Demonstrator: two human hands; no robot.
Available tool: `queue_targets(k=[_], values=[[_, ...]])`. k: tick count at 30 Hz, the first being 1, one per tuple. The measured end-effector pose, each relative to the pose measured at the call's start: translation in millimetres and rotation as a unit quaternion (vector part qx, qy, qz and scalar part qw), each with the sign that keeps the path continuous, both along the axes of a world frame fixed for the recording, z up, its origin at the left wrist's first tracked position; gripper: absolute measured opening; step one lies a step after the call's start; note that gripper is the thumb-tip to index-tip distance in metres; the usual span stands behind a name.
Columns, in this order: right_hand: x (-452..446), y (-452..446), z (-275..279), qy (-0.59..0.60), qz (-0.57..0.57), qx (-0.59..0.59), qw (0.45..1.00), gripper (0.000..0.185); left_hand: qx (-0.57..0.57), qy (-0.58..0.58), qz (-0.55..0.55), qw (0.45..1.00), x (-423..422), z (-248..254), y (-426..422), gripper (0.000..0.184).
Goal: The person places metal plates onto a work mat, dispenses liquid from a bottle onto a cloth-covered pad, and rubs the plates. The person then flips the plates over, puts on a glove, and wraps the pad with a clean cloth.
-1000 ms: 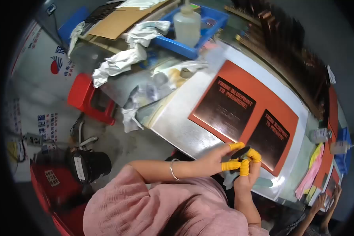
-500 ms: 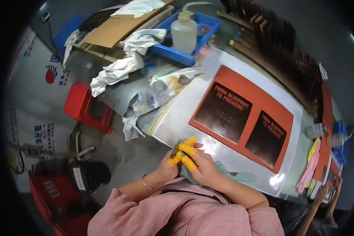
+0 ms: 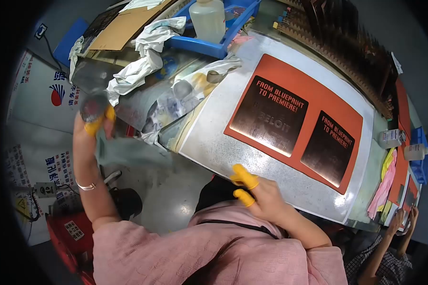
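Observation:
My left hand, blurred, is raised over the floor at the left, fingers closed, with yellow finger cots. From it trails a grey-green cloth, smeared by motion. A dark, round thing shows at the same hand; its kind is unclear. At the front edge of the white board, my right hand holds nothing, its yellow-capped thumb and fingers apart. Beyond it lies an orange-red sheet bearing two dark panels, a larger panel and a smaller panel, lettered "FROM BLUEPRINT TO PREMIERE!".
A blue tray with a plastic bottle stands at the back. Crumpled white cloths lie left of the board. A dark slotted rack runs behind. At the far right are another person's hands and a pink cloth.
My hands were together at the board's front edge. The left has swung out to the upper left with the cloth; the right has moved slightly right and its fingers have opened.

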State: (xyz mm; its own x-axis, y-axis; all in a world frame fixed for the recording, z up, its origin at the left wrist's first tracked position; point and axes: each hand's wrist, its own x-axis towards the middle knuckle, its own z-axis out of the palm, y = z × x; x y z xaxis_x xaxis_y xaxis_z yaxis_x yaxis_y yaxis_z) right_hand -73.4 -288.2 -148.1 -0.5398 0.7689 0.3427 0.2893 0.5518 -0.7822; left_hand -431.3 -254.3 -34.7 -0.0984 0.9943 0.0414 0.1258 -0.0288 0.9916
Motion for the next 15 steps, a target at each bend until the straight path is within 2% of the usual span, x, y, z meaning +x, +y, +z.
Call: queue_targets(k=[1,3,5,7,9,10,11,13,14,15], values=[[11,-1,0,-0.004,-0.025,-0.023,0.999,0.047,0.002,0.112,0.010,0.994,-20,9,19,0.018],[32,-8,-9,0.008,-0.069,-0.062,0.996,0.041,0.127,0.346,0.042,0.929,-12,-1,65,0.016],[45,-17,-18,0.021,-0.105,-0.072,0.992,0.036,0.031,0.511,0.033,0.858,-15,-25,108,0.013],[58,-26,-20,0.033,-0.147,-0.085,0.985,0.032,0.071,0.543,-0.010,0.836,-5,-69,146,0.014],[71,-33,-12,-0.033,-0.192,-0.012,0.981,0.025,0.102,0.543,0.009,0.834,23,-101,164,0.020],[77,-35,-7,-0.026,-0.212,-0.012,0.977,0.023,0.104,0.582,-0.008,0.807,29,-117,173,0.023],[86,-39,-6,-0.027,-0.211,-0.013,0.977,0.023,0.106,0.619,-0.023,0.778,34,-127,182,0.027],[108,-49,-7,-0.059,-0.266,-0.008,0.962,0.022,0.079,0.636,-0.009,0.768,37,-134,197,0.028],[119,-53,-11,-0.060,-0.263,-0.009,0.963,0.022,0.129,0.641,-0.002,0.757,34,-138,206,0.028],[130,-58,-19,-0.035,-0.331,-0.003,0.943,0.021,0.178,0.644,0.003,0.744,32,-144,210,0.029]])
